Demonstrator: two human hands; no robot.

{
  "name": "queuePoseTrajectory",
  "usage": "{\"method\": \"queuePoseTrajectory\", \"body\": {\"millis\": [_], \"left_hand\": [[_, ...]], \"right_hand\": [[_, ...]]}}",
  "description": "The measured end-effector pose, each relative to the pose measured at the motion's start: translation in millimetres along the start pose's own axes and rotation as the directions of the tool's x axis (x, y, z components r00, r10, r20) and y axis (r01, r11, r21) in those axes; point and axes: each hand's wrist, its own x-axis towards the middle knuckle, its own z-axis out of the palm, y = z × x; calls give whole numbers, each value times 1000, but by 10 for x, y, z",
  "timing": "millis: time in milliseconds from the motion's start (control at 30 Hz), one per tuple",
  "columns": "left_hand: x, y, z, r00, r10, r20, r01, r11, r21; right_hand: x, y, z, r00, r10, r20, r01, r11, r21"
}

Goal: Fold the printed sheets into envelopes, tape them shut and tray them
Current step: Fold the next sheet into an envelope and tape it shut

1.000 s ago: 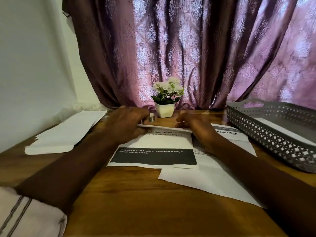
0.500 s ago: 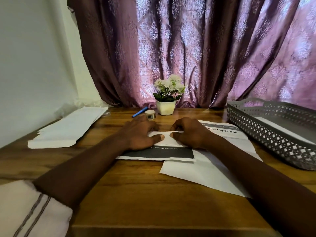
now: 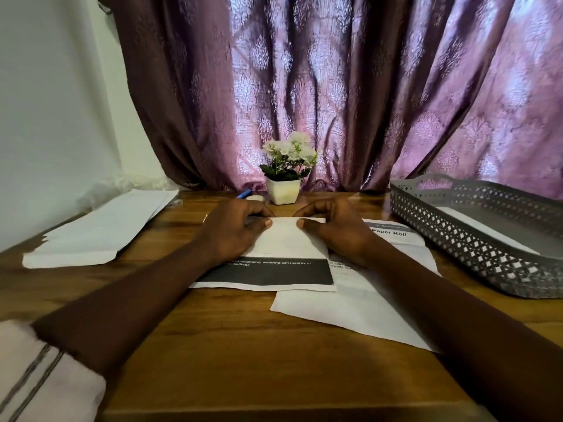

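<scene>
A printed sheet (image 3: 286,243) with a black band of white text lies folded on the wooden table, its far part turned down toward me. My left hand (image 3: 236,231) and my right hand (image 3: 330,228) press on the fold at the sheet's far edge, thumbs nearly meeting. A second printed sheet (image 3: 365,303) headed "Paper Roll" lies partly under it to the right. A stack of white envelopes (image 3: 100,229) lies at the left. The grey perforated tray (image 3: 475,248) stands at the right with a white envelope inside.
A small white pot of white flowers (image 3: 285,178) stands at the back centre before a purple curtain. A blue pen (image 3: 243,194) and a small tape roll (image 3: 255,197) lie just beyond my left hand. A white wall runs along the left.
The sheet's far edge was lifted, then brought down toward me and folded. Both hands then slid back to the far crease and now press it flat.
</scene>
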Motion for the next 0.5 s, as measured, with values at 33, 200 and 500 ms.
{"method": "queuePoseTrajectory", "body": {"millis": [33,200,500], "left_hand": [[-9,19,-30,999,19,-27,-17,998,55],[-27,92,-196,929,295,-223,-210,917,339],[-103,239,-222,927,366,-79,-319,884,343]], "right_hand": [[-3,7,-13,1000,10,6,-10,998,61],[-90,-144,-25,974,215,71,-223,856,466],[-101,-169,-47,945,287,159,-317,668,673]]}}
